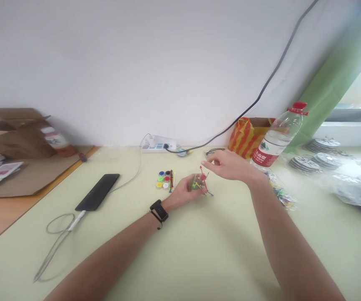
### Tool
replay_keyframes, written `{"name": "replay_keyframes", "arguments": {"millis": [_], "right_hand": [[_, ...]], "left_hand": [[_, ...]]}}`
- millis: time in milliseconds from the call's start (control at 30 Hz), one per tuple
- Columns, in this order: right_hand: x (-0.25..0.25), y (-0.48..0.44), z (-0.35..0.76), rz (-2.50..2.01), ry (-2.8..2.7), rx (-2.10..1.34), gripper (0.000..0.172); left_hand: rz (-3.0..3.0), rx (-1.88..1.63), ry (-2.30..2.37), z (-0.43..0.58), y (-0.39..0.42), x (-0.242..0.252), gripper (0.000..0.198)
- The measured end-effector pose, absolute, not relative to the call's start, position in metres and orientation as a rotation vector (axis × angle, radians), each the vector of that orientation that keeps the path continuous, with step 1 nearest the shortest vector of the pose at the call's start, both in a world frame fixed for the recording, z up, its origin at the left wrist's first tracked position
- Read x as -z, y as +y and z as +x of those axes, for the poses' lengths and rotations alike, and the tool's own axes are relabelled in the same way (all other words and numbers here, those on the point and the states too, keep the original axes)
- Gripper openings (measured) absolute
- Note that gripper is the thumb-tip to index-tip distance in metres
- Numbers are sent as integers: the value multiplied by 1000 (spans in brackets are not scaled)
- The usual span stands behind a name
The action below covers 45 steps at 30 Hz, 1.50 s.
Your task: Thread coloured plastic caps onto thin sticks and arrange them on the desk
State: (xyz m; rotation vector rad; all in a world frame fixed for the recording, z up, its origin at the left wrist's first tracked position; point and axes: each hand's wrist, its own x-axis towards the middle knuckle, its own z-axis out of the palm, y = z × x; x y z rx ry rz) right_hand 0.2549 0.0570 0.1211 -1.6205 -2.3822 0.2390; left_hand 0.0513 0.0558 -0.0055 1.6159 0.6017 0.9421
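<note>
My left hand (183,191) is wrapped round a small see-through piece with thin coloured sticks (200,182) poking out of it at several angles. Red, yellow, green and blue show among them; its exact kind is hard to make out. Just above, my right hand (226,165) has its thumb and forefinger pinched together at the tip of a red stick (201,169). Left of my left hand lie small round coloured lids or pots (162,179) in blue, black, green, red, yellow and white, beside a few loose coloured sticks (172,180).
A phone (97,192) on a charging cable lies left. Behind stand a power strip (159,144) and a striped bag (246,136). Right are a large water bottle (272,140), a clear packet of coloured pieces (283,196) and stacked discs (304,164). A cardboard box (20,138) stands far left.
</note>
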Motion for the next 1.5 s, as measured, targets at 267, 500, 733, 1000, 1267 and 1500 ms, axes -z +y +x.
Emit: {"name": "replay_keyframes", "arguments": {"millis": [267,500,733,1000,1267,1500], "right_hand": [[-106,72,265,-1384,-2441,-515,19],[-112,76,263,-1144,-2254,-521,20],[-118,68,257,-1129,-2255,-447,16],[-118,66,252,-1134,-2253,-428,12],[-122,65,256,-1090,-2232,-483,9],[-112,70,258,-1191,-2227,-475,30]], "left_hand": [[1457,-999,590,48,57,4,58],[1407,-1065,703,49,63,10,62],[1501,-1144,770,49,64,9,60],[1558,-1138,726,49,60,6,65],[1558,-1103,772,50,61,11,49],[1626,-1040,787,51,59,10,37]]}}
